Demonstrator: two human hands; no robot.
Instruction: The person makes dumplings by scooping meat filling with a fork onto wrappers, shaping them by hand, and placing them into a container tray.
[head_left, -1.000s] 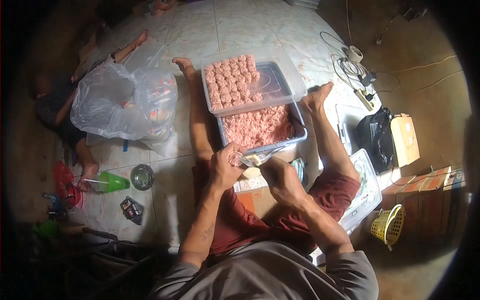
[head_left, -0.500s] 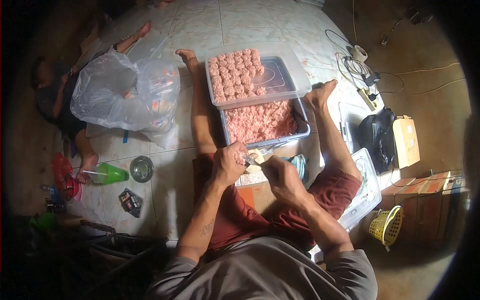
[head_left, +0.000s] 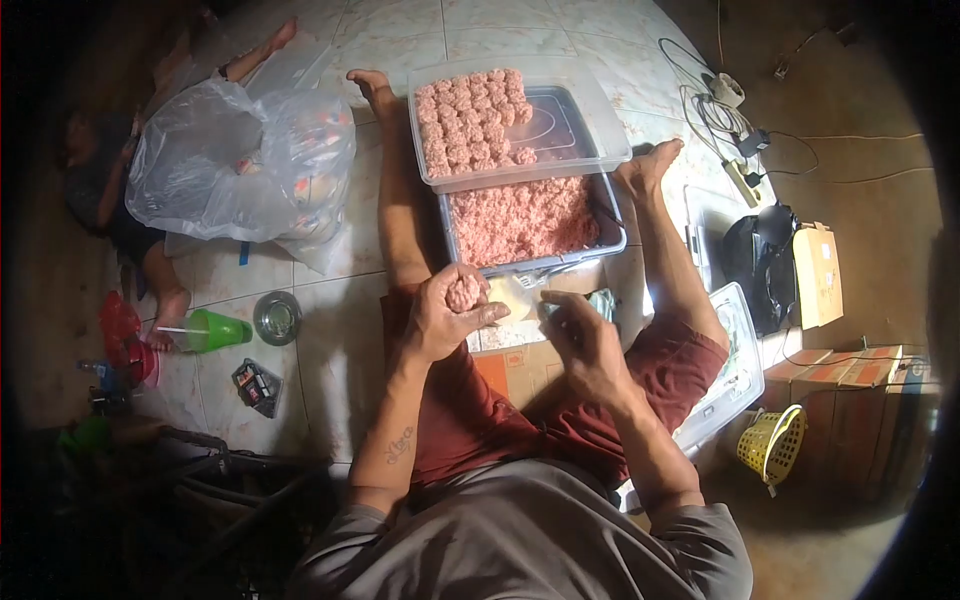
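Observation:
My left hand [head_left: 440, 318] is curled around a round ball of pink minced meat [head_left: 464, 294]. To its right, my right hand [head_left: 585, 345] has its fingers bent together around a utensil, of which little shows. Beyond my hands, a blue-rimmed tub [head_left: 540, 264] is full of loose pink mince [head_left: 520, 220]. A clear plastic tray [head_left: 600, 120] rests over the tub's far part, with rows of meat balls [head_left: 465, 120] on its left side. A pale round thing [head_left: 512, 298] lies between my hands, partly blurred.
A large plastic bag [head_left: 200, 170] stands at the left, beside another person [head_left: 95, 180]. Nearer are a green cup [head_left: 220, 330] and a glass ashtray [head_left: 277, 318]. At the right are cables [head_left: 715, 115], a black bag [head_left: 760, 265], a yellow basket [head_left: 772, 445] and boxes [head_left: 840, 400].
My right hand has moved away from my left, to the right and slightly down. The meat in my left hand now shows as a rounder ball. The view has shifted slightly.

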